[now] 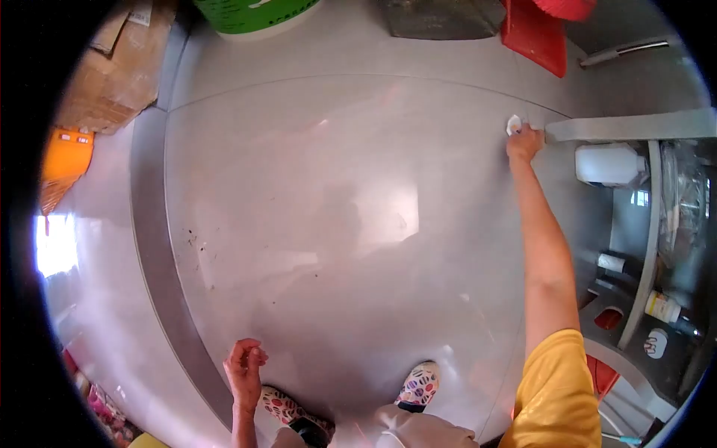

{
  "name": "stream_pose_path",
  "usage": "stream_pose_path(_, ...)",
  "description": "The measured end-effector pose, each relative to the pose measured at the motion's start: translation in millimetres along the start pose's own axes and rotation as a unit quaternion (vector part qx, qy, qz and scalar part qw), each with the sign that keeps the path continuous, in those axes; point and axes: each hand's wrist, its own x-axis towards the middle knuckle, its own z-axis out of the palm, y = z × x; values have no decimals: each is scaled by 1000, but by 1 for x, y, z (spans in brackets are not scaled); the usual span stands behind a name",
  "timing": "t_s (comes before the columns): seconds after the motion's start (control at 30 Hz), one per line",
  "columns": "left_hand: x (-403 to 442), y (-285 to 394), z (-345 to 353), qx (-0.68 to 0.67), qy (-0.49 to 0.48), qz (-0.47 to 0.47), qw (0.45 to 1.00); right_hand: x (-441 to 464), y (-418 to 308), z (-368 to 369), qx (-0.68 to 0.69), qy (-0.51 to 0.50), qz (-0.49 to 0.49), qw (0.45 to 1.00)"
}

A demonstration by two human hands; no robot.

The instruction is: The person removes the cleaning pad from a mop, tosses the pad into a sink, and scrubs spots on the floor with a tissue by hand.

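Observation:
My right hand [526, 142] is stretched far out to the right, low near the grey floor [328, 164] and beside the front end of the shelf unit. Its fingers are closed on a small white piece [514, 124] that looks like tissue or paper; its exact kind is too small to tell. My left hand [245, 366] hangs at the lower left, above the floor beside my left shoe [282, 405]. Its fingers are loosely bent, and nothing shows in them.
Grey shelves [627, 127] on the right hold a white jug [609, 164] and several bottles. A red dustpan [534, 37], a dark bin [441, 19] and a green-and-white bucket [258, 16] stand ahead. Cardboard [112, 82] and an orange basket [66, 157] lie left. Dark crumbs [193, 239] dot the floor.

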Motion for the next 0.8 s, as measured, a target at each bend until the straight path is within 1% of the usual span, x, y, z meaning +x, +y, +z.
stream_pose_path(0.07,0,2,2,-6,3,-11,1000,-10,-49,-7,-3,27,-34,999)
stream_pose_path(0.1,2,3,3,-9,5,-15,1000,-6,-66,17,149,21,-23,988)
stream_pose_path(0.17,3,10,5,5,-1,-14,1000,-13,-126,21,261,9,-48,964)
stream_pose_path(0.23,6,12,4,10,-5,-12,1000,-24,-190,12,287,4,-118,951)
stream_pose_path(0.3,7,11,1,5,0,-10,1000,-42,-251,-12,225,9,-224,948)
stream_pose_path(0.33,8,8,0,0,2,-8,1000,-51,-279,-16,216,42,-266,939)
stream_pose_path(0.4,6,3,-2,-13,7,-5,1000,-73,-326,-19,303,19,-312,900)
stream_pose_path(0.43,6,4,-3,-12,7,-4,1000,-90,-350,-20,418,-66,-274,863)
stream_pose_path(0.47,6,5,-3,-12,7,-3,1000,-110,-369,-21,522,-151,-231,807)
stream_pose_path(0.53,6,7,-3,-20,10,-1,1000,-156,-385,-46,460,-102,-371,800)
stream_pose_path(0.6,7,6,-1,-32,18,3,999,-206,-385,-73,558,-273,-349,701)
stream_pose_path(0.7,11,3,-3,-32,17,14,999,-272,-381,-79,685,-388,-294,543)
stream_pose_path(0.77,12,4,-4,-36,16,16,999,-267,-363,-105,578,-270,-430,639)
stream_pose_path(0.8,12,2,-5,-41,16,14,999,-245,-350,-115,552,-248,-431,669)
